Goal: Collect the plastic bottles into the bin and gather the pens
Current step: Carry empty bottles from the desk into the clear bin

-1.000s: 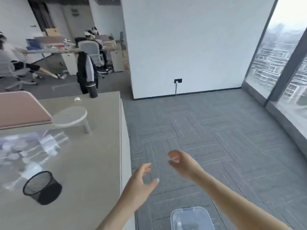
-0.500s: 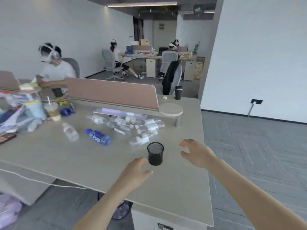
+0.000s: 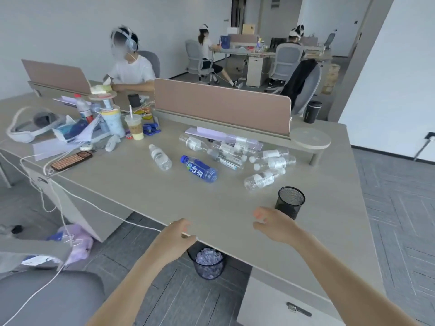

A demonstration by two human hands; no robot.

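Bottles at last fill my view: a second ago I was looking at bare carpet and a wall, half a second ago the desk was swinging in, and now the camera has settled square on the desk [image 3: 164,196] with the whole scatter laid out ahead of me. I read that as the search being over and collecting yet to begin, since nothing is in hand.

My left hand [image 3: 175,241] has come to the near edge of the desk, fingers loosely curled and holding nothing; whether it touches the edge I cannot tell. My right hand [image 3: 274,225] hovers over the desktop, relaxed and empty, just beside the black mesh pen cup [image 3: 290,202], which stands upright at the near right.

All the bottles lie on their sides. The blue bottle [image 3: 199,169] sits mid-desk, long axis running from far left to near right, cap at the far-left end. A clear bottle [image 3: 160,157] to its left lies likewise, cap away from me. The clear bottle nearest the cup [image 3: 263,179] points its cap to the far right. The cluster of clear bottles [image 3: 235,150] beyond lies mostly crosswise, below the pink divider panel [image 3: 221,104].

A mesh waste bin [image 3: 208,263] stands on the floor under the near edge. I can pick out no pens.
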